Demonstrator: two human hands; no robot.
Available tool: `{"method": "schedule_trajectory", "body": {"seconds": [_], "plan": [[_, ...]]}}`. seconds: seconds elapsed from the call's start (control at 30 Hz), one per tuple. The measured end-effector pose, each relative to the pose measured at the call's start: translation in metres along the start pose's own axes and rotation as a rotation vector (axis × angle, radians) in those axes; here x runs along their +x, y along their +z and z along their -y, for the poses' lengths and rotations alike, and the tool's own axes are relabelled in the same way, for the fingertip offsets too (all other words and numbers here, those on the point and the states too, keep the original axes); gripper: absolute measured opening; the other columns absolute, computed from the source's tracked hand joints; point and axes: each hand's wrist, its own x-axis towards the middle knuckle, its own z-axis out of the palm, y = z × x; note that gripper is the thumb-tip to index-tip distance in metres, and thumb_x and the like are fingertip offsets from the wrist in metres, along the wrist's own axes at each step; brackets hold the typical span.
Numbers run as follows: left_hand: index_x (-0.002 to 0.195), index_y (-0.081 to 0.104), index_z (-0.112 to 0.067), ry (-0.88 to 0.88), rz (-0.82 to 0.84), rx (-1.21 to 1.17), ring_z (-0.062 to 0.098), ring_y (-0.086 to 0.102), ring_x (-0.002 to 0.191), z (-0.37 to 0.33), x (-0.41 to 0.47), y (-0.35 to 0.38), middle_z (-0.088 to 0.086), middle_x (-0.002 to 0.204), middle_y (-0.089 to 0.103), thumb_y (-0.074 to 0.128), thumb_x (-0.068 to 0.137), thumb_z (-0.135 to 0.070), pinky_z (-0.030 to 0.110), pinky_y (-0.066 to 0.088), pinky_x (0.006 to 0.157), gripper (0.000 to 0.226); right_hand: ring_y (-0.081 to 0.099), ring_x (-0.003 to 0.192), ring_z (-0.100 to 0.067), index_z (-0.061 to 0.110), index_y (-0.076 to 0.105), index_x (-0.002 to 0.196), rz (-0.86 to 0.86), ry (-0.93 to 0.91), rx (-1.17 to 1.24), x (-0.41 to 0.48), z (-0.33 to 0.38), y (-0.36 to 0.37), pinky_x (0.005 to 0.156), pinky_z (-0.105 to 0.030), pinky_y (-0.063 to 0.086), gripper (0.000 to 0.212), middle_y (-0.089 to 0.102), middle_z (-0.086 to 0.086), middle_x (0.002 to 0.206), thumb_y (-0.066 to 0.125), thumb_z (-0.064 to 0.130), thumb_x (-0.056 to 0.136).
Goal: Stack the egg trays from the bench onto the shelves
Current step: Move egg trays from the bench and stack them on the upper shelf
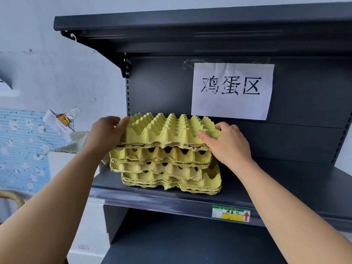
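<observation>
The top egg tray (167,130), yellow moulded pulp, lies at the top of a stack of egg trays (163,168) on the middle shelf (266,187) of a dark grey rack. It sits roughly level, its cones pointing straight up and its cups open to the ceiling. Its broad front edge runs left to right, parallel with the shelf's front lip, and its underside meets the tray just beneath along that edge. The stack below is uneven: the upper trays sit squarely under the top one, while the lowest ones are shifted to the right and jut toward the shelf's front.

The left hand (106,130) reaches in from the lower left on an extended forearm, its back toward the camera. Its grip is closed on the tray's left edge, with the fingertips curled over the rim at the near-left corner. The right hand (226,143) comes in from the lower right, wrist bent slightly, back of the hand up. Its grip holds the tray's right edge: the thumb lies along the front face near the right corner and the fingers hook over the outermost cones.

Behind the stack, a white paper sign (232,90) with large black characters is taped to the rack's back panel. A green and yellow price label (230,214) with a red arrow sits in the shelf's front strip. An upper shelf (190,21) overhangs the whole bay.
</observation>
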Motion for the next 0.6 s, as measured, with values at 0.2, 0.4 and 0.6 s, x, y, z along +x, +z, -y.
{"method": "schedule_trajectory", "body": {"seconds": [0.2,0.4,0.6], "plan": [[0.122,0.063,-0.013,0.317,-0.116,0.153,0.032,0.057,0.106,-0.060,-0.038,0.003,0.010,0.121,0.064,0.051,0.094,-0.043,0.041,0.044,0.086,0.042,0.050,0.119,-0.020,0.019,0.048,0.137,-0.011,-0.054,0.013,-0.019,-0.013,-0.028,0.085,-0.033,0.043,0.065,0.051,-0.002,0.134,0.050,0.061,0.087],[0.111,0.069,-0.011,0.617,-0.019,0.046,0.031,0.062,0.099,-0.125,-0.114,0.057,0.005,0.111,0.070,0.054,0.090,-0.041,0.040,0.050,0.084,0.040,0.047,0.125,-0.015,0.022,0.047,0.138,0.005,-0.023,-0.023,-0.063,-0.069,-0.068,0.097,-0.030,0.039,0.052,0.046,0.006,0.143,0.050,0.046,0.093],[0.106,0.070,-0.010,0.742,0.172,-0.062,0.031,0.064,0.090,-0.195,-0.197,0.140,0.004,0.104,0.071,0.048,0.087,-0.042,0.040,0.054,0.077,0.043,0.047,0.125,-0.011,0.025,0.051,0.136,0.017,0.109,-0.158,-0.118,-0.168,-0.112,0.099,-0.027,0.037,0.047,0.047,0.011,0.142,0.052,0.042,0.093]]}}
